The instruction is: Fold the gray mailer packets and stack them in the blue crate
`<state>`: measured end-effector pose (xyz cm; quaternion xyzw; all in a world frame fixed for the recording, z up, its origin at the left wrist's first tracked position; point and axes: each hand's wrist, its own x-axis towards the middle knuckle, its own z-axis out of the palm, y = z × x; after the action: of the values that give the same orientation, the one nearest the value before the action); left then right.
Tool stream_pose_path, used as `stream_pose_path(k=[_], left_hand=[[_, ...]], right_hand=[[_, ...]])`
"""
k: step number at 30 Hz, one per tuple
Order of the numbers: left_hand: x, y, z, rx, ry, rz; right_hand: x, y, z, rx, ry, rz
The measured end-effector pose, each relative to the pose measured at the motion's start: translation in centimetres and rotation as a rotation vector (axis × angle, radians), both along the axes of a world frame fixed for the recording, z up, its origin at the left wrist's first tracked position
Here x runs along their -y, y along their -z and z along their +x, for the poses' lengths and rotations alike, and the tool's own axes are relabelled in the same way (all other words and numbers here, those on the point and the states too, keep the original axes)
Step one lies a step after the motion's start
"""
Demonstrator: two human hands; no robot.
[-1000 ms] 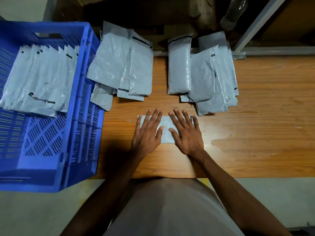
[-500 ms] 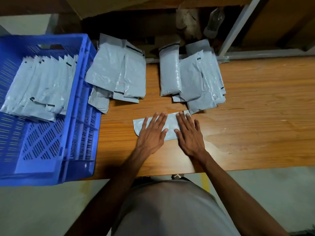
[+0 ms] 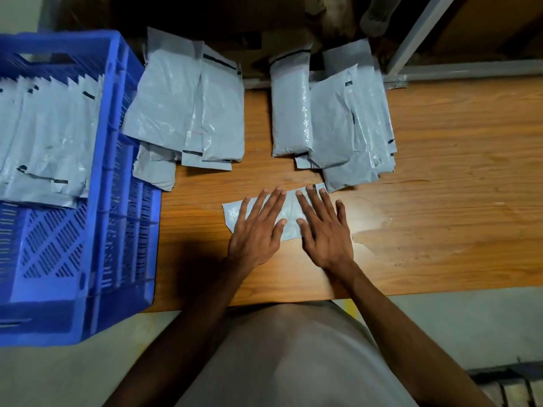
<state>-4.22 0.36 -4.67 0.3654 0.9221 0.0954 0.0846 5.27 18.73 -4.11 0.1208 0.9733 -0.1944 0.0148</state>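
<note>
Table [image 3: 440, 177]: wood-grain laminate, smooth, with a glossy patch just right of the hands. Folded packet [image 3: 289, 214]: thin gray plastic film, creased, a long narrow strip lying slightly tilted near the table's front edge. Left hand [image 3: 258, 230]: flat, fingers straight and spread, palm down on the strip's left half. Right hand [image 3: 323, 230]: flat likewise, fingers straight, pressing the right half; neither hand grips anything. Behind the strip lie 2 loose heaps of gray packets, the left heap [image 3: 185, 113] overlapping and wrinkled, the right heap [image 3: 332, 124] with 1 plump oblong packet on its left side. Blue crate [image 3: 117, 201]: rigid perforated plastic, at the table's left end, holding a fanned row of packets [image 3: 44, 136] with black strips.
</note>
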Motion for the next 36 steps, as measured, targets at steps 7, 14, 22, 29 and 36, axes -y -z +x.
stream_pose_path(k=[7, 14, 22, 29, 36], left_hand=[[0.1, -0.2, 0.1, 0.0, 0.008, -0.028], [1.6, -0.5, -0.7, 0.046, 0.139, -0.063], [7.7, -1.0, -0.8, 0.031, 0.13, -0.045], [2.6, -2.0, 0.9, 0.059, 0.028, 0.058], [1.4, 0.5, 2.1, -0.005, 0.012, -0.003]], right_hand=[[0.1, -0.1, 0.1, -0.024, -0.013, 0.004], [-0.1, 0.1, 1.1, -0.029, -0.02, 0.0], [1.4, -0.3, 4.0, 0.011, 0.006, 0.045], [1.6, -0.2, 3.2, -0.046, -0.002, -0.03], [1.4, 0.5, 3.2, -0.07, -0.008, 0.019]])
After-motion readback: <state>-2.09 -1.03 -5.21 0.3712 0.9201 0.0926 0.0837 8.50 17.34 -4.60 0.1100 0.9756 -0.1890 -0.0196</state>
